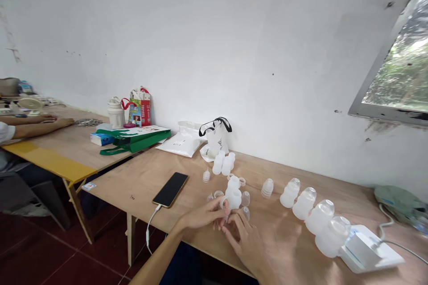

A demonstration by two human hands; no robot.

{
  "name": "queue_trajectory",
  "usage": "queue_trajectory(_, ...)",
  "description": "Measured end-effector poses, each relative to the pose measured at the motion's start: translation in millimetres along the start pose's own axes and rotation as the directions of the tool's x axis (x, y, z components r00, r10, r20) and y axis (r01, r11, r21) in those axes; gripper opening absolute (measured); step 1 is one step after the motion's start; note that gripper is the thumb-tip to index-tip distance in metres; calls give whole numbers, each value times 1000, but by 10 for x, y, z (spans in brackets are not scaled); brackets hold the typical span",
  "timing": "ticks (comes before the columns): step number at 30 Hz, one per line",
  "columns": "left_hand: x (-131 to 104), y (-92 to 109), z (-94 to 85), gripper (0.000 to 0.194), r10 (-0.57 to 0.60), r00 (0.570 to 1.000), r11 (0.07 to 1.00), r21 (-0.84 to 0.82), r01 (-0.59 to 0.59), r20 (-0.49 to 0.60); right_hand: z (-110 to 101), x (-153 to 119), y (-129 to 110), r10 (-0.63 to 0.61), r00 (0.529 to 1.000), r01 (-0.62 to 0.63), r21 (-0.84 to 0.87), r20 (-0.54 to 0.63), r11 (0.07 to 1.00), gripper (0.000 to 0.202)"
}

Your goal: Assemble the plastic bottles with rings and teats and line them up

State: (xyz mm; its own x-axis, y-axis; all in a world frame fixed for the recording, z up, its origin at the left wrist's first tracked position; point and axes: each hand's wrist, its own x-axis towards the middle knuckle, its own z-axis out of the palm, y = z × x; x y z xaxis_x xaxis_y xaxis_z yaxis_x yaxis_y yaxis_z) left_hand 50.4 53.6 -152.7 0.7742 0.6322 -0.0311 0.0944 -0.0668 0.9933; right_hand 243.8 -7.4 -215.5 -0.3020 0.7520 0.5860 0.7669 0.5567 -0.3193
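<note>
At the table's front edge, my left hand [203, 214] pinches a translucent ring [223, 202]. My right hand [243, 236] meets it fingertip to fingertip, its fingers bent around something small that I cannot make out. Just beyond the hands stand white translucent bottles [234, 197], with clear caps [245, 198] and loose rings [242, 181] around them. More white bottles [223, 164] are grouped farther back. A stack of clear caps [267, 188] stands to the right, followed by a slanting row of capped bottles [321, 216].
A black phone [170, 189] with a white cable lies on the left. White bags [182, 142] rest by the wall. A white device [371, 249] and a green pouch [397, 202] are at the right. Another person's arms [43, 127] rest on the left table beyond a green bag [137, 139].
</note>
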Motion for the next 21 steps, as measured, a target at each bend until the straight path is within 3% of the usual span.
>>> queue_trajectory(11,70,-78,78,61,-94,994,991,-98,89,-50,-39,16,-7,-68,981,82,74,-180,994,23)
queue_trajectory(17,49,-78,-12,63,-21,990,996,-86,9,-136,-74,27,-19,-37,955,64,83,-294,995,17)
queue_trajectory(21,29,-101,-30,63,-37,992,999,-33,33,-119,-75,38,8,-19,942,61,118,-334,991,15)
